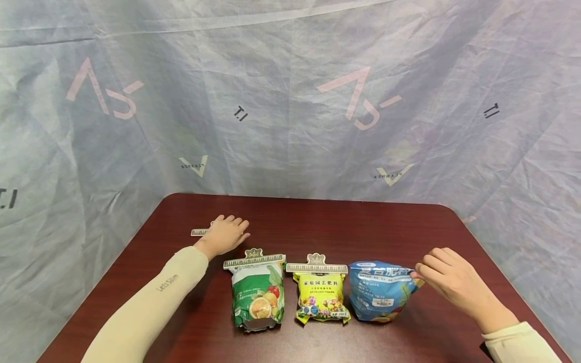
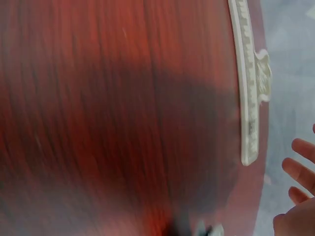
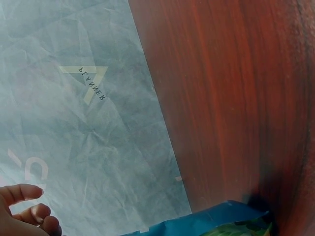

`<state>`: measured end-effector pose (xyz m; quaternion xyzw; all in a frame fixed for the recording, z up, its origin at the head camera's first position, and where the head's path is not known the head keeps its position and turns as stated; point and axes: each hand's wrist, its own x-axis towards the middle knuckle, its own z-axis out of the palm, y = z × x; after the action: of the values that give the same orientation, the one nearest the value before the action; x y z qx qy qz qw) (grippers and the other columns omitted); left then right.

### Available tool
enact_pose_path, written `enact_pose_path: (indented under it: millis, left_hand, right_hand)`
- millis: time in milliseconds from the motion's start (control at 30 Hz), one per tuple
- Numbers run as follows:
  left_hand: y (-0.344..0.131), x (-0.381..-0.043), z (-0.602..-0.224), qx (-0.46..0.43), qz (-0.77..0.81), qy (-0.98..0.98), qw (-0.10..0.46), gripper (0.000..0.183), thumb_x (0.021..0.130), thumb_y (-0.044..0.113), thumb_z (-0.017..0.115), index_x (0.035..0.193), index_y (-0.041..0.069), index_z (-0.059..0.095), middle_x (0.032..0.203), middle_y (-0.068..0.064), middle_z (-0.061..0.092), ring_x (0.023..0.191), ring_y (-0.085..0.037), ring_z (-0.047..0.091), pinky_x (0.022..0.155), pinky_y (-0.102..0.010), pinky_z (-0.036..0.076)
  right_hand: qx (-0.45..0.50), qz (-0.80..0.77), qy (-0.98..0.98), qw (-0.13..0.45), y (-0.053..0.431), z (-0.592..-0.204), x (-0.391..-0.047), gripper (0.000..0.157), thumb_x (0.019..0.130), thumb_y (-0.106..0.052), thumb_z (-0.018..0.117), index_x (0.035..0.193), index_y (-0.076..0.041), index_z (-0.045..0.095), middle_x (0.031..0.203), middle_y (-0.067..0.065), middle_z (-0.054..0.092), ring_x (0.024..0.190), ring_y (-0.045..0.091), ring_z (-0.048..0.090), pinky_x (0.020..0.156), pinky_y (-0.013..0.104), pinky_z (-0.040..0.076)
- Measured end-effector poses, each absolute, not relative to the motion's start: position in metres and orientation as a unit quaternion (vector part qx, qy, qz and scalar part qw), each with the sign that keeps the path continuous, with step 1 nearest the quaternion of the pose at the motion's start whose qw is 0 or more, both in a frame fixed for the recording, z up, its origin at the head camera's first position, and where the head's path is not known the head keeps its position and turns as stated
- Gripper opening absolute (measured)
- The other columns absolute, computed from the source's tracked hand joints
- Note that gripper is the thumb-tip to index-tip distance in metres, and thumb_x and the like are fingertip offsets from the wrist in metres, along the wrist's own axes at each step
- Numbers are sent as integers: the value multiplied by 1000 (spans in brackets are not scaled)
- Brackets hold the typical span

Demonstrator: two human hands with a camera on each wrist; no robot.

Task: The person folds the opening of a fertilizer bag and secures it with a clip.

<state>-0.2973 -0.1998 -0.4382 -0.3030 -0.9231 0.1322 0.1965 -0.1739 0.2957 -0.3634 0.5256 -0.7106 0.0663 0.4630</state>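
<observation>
My left hand (image 1: 225,236) reaches over the back left of the table, its fingers spread and holding nothing. Beside it lies a white sealing clip (image 2: 248,93) with a ruler-like bar, partly hidden by the hand in the head view. On the right, my right hand (image 1: 456,280) has loosely bent fingers by the upper right corner of a blue fertilizer bag (image 1: 381,292). Its fingertips overlap that corner in the head view, but the right wrist view shows the visible fingertips (image 3: 32,191) with nothing between them. No clip shows on the blue bag's top.
A green fertilizer bag (image 1: 258,297) and a yellow fertilizer bag (image 1: 321,297) stand at the front middle, each with a clip across its top. They stand on a dark red wooden table (image 1: 317,222). Grey printed cloth (image 1: 281,141) hangs behind it and on both sides.
</observation>
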Motion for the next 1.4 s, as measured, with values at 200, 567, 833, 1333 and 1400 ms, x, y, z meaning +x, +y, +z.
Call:
enact_pose_path:
  millis: [200, 567, 833, 1333, 1400]
  left_hand:
    - [-220, -303, -448, -274, 123, -940, 161, 29, 91, 37, 54, 105, 12, 55, 93, -4, 59, 86, -24, 55, 69, -41, 43]
    - [-243, -309, -457, -206, 93, -968, 111, 48, 92, 39, 52, 125, 5, 50, 120, -14, 51, 111, -33, 47, 84, -49, 38]
    - [-259, -308, -462, -156, 50, -984, 64, 62, 93, 42, 48, 137, 0, 37, 133, -22, 41, 121, -42, 37, 91, -57, 32]
    - [-268, -311, -468, -132, 8, -991, 33, 65, 95, 43, 42, 143, 2, 26, 143, -19, 30, 126, -43, 32, 95, -62, 25]
    - [-267, -311, -468, -136, 7, -990, 32, 63, 96, 42, 41, 144, 3, 25, 145, -18, 29, 127, -41, 31, 96, -62, 24]
  right_hand:
    - [525, 62, -711, 464, 296, -364, -175, 37, 97, -25, 46, 66, -7, 56, 65, -2, 47, 58, 17, 39, 54, 26, 26]
    - [522, 58, -714, 464, 296, -364, -174, 37, 97, -26, 46, 66, -8, 55, 65, -3, 47, 58, 17, 39, 54, 26, 26]
    - [519, 58, -716, 463, 297, -365, -174, 37, 97, -26, 46, 66, -7, 55, 65, -3, 46, 59, 17, 39, 55, 26, 27]
    - [518, 58, -717, 463, 297, -365, -174, 37, 97, -26, 46, 66, -7, 56, 65, -3, 46, 58, 17, 38, 55, 26, 26]
    - [518, 58, -717, 464, 297, -365, -174, 37, 97, -26, 46, 66, -6, 55, 64, -3, 46, 58, 17, 38, 55, 26, 26]
